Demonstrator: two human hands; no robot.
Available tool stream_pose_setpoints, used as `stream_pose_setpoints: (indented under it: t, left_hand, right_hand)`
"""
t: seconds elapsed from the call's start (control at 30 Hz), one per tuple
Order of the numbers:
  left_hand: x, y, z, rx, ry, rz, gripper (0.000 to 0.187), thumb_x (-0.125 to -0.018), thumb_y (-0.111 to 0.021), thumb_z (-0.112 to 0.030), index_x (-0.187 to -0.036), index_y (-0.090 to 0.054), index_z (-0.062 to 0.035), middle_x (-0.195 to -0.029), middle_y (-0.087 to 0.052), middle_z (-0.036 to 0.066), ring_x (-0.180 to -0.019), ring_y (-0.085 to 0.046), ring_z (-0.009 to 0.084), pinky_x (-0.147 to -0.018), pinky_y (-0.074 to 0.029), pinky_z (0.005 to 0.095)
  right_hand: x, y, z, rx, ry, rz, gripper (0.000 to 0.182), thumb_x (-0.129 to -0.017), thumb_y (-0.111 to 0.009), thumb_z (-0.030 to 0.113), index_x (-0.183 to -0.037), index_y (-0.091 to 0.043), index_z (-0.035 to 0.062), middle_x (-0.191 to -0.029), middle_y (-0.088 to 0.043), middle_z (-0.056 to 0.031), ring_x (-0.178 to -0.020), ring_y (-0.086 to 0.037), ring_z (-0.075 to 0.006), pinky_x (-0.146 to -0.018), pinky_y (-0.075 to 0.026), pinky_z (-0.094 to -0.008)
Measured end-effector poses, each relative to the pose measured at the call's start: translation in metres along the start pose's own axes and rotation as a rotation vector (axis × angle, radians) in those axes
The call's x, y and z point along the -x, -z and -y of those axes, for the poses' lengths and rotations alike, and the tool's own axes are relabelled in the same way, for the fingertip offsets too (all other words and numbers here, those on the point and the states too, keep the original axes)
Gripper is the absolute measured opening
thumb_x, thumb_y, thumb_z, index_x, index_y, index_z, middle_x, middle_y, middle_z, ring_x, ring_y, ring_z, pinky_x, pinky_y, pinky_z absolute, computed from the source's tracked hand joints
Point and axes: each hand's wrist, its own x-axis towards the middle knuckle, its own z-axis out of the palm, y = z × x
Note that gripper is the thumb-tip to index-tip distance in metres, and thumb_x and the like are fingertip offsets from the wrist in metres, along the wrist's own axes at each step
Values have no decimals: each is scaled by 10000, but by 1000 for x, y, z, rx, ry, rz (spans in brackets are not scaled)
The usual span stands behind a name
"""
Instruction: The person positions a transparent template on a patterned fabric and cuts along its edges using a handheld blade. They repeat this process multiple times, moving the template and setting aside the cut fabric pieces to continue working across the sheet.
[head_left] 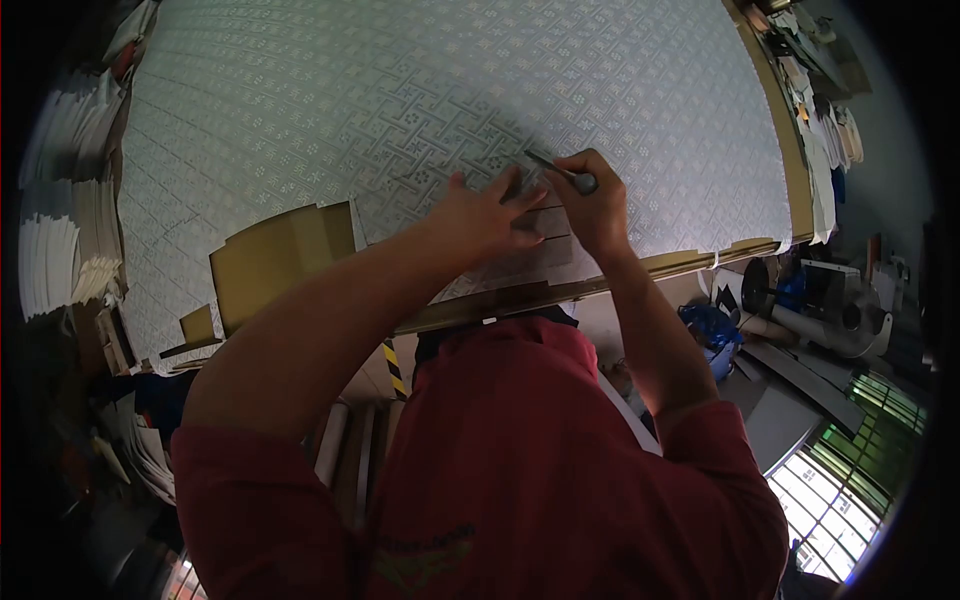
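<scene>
A pale patterned fabric sheet [690,130] with a woven lattice design spreads over the worktable. My left hand [480,220] lies on it with its fingers spread, pressing on a pale, see-through piece with dark lines [556,245] near the table's front edge. Close to its fingertips, my right hand [598,205] is closed around a slim dark tool with a rounded grey end [583,182]. The tool's thin tip points up and left, right at the fabric surface. Its exact kind I cannot tell.
Brown board [285,262] shows where the fabric is cut away at front left. Stacks of paper [50,245] stand at the left. Papers [822,150] line the right side. A blue plastic bag [712,328] and a fan-like machine [845,315] sit below right.
</scene>
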Motion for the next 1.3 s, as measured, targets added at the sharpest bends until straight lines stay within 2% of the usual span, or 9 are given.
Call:
stream_pose_setpoints:
  t: [0.2, 0.3, 0.43, 0.53, 0.63, 0.7, 1.03, 1.13, 1.3]
  left_hand:
    - [-6, -2, -1, 96, 62, 92, 409, -1034, -535, -338, -1437, -563, -402, -1722, -256, 29, -1582, -228, 390, -1085, -394, 774]
    - [-5, -2, -4, 169, 115, 70, 392, -1049, -507, -397, -1438, -553, -416, -1718, -272, 28, -1585, -229, 390, -1092, -383, 779]
    - [-10, -12, -7, 275, 212, 114, 469, -1041, -502, -543, -1491, -505, -412, -1713, -288, 52, -1589, -221, 404, -1147, -345, 751]
    - [-10, -12, -13, 595, 445, -16, 643, -981, -537, -661, -1552, -454, -377, -1720, -266, 79, -1599, -186, 407, -1226, -274, 684]
    - [-10, -12, -11, 567, 442, 34, 757, -939, -552, -716, -1588, -422, -348, -1721, -252, 101, -1599, -184, 403, -1272, -212, 621]
    - [-13, -15, -11, 596, 443, 14, 743, -942, -558, -702, -1584, -428, -351, -1721, -252, 92, -1597, -194, 393, -1270, -201, 633]
    - [-11, -29, -10, 416, 294, -54, 654, -997, -530, -600, -1590, -410, -353, -1710, -277, 79, -1582, -279, 243, -1215, -198, 726]
    - [-14, -35, -16, 127, 281, -80, 625, -1023, -498, -570, -1601, -388, -358, -1700, -290, 83, -1569, -308, 231, -1186, -220, 757]
    - [-18, -34, -16, 471, 366, -42, 632, -1021, -499, -563, -1613, -356, -392, -1717, -246, 44, -1513, -397, 170, -1212, -152, 741]
  right_hand:
    - [-100, 40, 19, 70, 209, 731, 157, -853, -808, -12, -970, -707, 20, -897, -742, -65, -836, -682, -133, -779, -553, -295]
    - [-122, 32, 22, 109, 304, 867, 162, -838, -794, -23, -958, -697, 28, -896, -749, -82, -829, -699, -166, -770, -555, -318]
    - [-127, -31, 33, 0, 410, 981, 145, -852, -793, 44, -953, -689, 32, -892, -753, -89, -820, -704, -183, -751, -550, -330]
    - [-116, -90, 56, -53, 456, 1097, 193, -833, -788, 123, -988, -695, 56, -894, -760, -104, -803, -727, -317, -720, -552, -414]
    - [-109, -118, 63, -87, 534, 1115, 185, -856, -784, 148, -999, -703, 64, -901, -759, -106, -810, -730, -298, -720, -549, -404]
    - [-108, -116, 58, -195, 416, 1119, 181, -876, -786, 154, -986, -701, 38, -890, -755, -81, -792, -695, -166, -733, -546, -341]
    - [-112, -126, 55, -186, 438, 1125, 175, -869, -789, 155, -988, -723, 44, -878, -743, -72, -804, -684, -148, -747, -536, -321]
    - [-137, -140, 71, -241, 469, 1254, 176, -854, -795, 147, -969, -724, 35, -866, -744, -68, -812, -680, -152, -761, -530, -314]
    - [-180, -185, 115, -36, 778, 1727, 169, -780, -829, 67, -886, -708, 16, -886, -754, -52, -826, -688, -150, -741, -530, -322]
